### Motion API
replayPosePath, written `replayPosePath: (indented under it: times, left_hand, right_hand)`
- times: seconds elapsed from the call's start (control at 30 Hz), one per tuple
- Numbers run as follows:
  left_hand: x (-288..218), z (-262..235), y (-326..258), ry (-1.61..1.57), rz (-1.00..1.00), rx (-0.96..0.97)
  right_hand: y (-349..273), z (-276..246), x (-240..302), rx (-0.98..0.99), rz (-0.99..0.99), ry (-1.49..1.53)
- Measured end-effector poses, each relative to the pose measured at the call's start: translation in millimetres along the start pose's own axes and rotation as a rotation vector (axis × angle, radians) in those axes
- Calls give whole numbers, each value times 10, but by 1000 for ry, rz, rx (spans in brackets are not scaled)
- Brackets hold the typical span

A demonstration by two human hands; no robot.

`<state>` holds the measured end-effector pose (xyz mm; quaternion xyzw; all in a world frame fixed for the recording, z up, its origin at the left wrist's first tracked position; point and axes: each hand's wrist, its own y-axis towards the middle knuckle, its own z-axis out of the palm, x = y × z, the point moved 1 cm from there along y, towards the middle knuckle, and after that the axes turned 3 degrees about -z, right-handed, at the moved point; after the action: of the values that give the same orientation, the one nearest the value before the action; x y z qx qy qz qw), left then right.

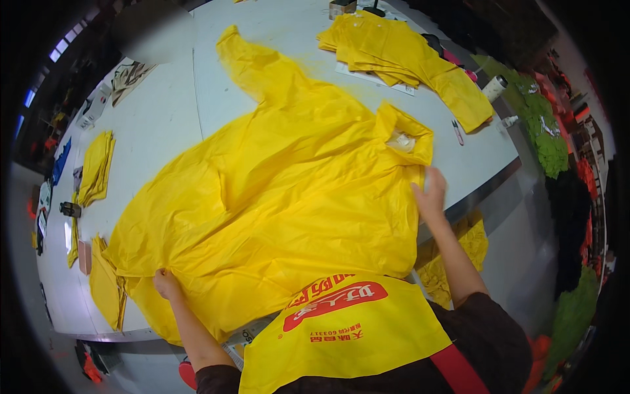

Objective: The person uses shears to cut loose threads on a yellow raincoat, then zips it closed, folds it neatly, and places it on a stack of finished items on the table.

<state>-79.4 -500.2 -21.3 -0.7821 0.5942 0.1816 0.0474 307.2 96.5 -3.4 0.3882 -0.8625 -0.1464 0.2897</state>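
Well, a wrinkled, thin yellow fabric garment [282,177] with sleeves sprawls over the flat white bench [164,111] to its near edge. The left hand [168,284] pinches it; whether the right hand [431,195], beside the collar [392,120], grips, I can't tell.

Head fisheye, worn by the person, facing down and forward over the worktop [161,108]. Yellow garment [275,177] close, mid-view; wearer's apron [357,338] nearest, worktop's far part farther off. Straight edges bow toward dark rim.
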Motion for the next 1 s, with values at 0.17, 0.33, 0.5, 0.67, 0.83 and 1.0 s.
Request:
replayPosePath:
  times: [0.17,0.33,0.5,0.67,0.83,1.0]
  left_hand:
    - [-893,408,-530,-396,586,-75]
    - [-2651,182,-2535,-700,460,1315]
    - [-2924,-196,-3590,-999,795,1044]
    - [-2404,-199,-3354,-1292,70,1238]
    - [-2284,-957,-2841,-1407,351,907]
    - [-1645,-1861,-2455,-1632,421,982]
  right_hand:
    - [-160,73,-368,283,866,667]
    - [120,536,283,119,1100,1603]
    - [-31,-136,1636,205,223,1326]
    - [-46,-433,1583,658,-609,791]
    - [181,341,797,566,-253,879]
    - [871,947,859,-48,-259,341]
